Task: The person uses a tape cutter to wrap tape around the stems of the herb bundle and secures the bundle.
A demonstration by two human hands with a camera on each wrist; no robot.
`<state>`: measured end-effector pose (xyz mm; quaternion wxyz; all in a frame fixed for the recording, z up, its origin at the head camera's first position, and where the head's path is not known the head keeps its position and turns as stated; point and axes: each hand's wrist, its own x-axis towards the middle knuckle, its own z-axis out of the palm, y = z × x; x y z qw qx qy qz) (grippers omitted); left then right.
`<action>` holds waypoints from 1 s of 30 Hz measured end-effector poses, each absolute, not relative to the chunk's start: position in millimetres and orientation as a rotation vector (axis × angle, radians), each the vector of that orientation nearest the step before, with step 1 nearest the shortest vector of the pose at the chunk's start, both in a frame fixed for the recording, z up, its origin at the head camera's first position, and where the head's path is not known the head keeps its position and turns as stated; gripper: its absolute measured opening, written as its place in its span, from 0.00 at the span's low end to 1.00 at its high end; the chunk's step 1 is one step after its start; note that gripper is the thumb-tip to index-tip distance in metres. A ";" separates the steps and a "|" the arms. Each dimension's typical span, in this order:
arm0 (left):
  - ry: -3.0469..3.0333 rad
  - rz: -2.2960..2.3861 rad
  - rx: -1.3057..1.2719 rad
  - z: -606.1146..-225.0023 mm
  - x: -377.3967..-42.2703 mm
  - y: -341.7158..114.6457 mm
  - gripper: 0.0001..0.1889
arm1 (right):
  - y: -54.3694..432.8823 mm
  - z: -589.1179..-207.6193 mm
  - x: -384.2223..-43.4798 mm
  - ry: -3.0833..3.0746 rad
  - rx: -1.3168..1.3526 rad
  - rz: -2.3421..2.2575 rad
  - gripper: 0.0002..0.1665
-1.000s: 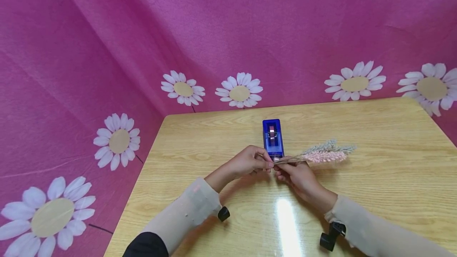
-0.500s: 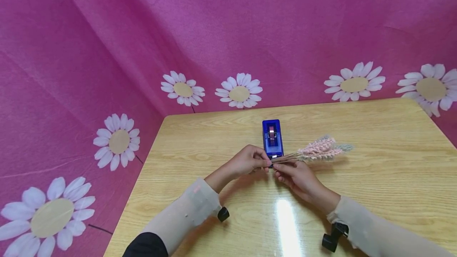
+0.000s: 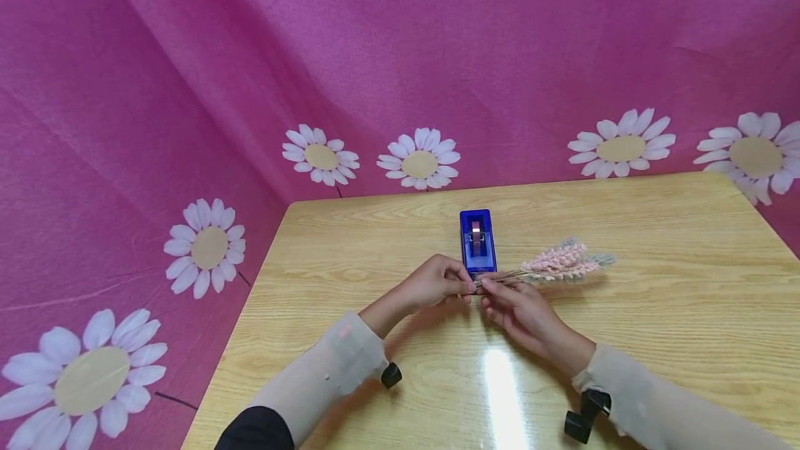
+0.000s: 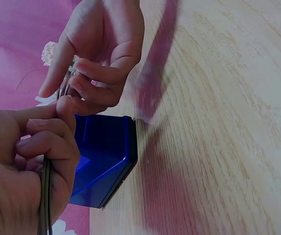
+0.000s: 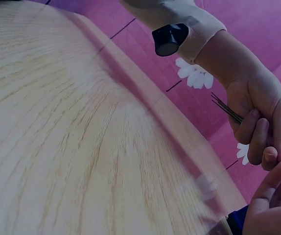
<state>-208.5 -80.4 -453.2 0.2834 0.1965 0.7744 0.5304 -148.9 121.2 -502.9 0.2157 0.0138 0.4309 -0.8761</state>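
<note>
A small bunch of dried flowers [image 3: 556,262], with pink and pale grey-green heads, lies sideways across both hands with its heads to the right. My left hand [image 3: 437,278] pinches the thin stems [image 4: 45,196] near their lower part; their ends stick out past its curled fingers in the left wrist view. Close beside it, my right hand [image 3: 521,311] holds the stems between thumb and fingers, its fingertips nearly meeting the left ones. Just behind the hands stands a blue tape dispenser [image 3: 477,242] with a roll in it. Whether tape is on the stems is hidden by the fingers.
The wooden table [image 3: 350,242] has a light grain and a bright reflection in front of the hands. Behind and left hangs a magenta cloth [image 3: 500,54] printed with white daisies. A black wrist camera [image 3: 391,375] sits on the left sleeve.
The bunch has turned about its stems, so the pink heads now show on top. My right thumb has come back onto the stems. The dispenser has stayed in place.
</note>
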 end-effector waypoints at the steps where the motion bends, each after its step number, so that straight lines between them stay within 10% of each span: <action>1: 2.069 1.418 0.528 -453.0 -208.4 -80.2 0.07 | 121.1 -503.0 -148.9 1.179 0.030 -2.436 0.09; 30: 2.125 1.419 0.555 -455.7 -211.2 -81.1 0.03 | 124.0 -500.3 -151.2 1.040 0.139 -2.498 0.14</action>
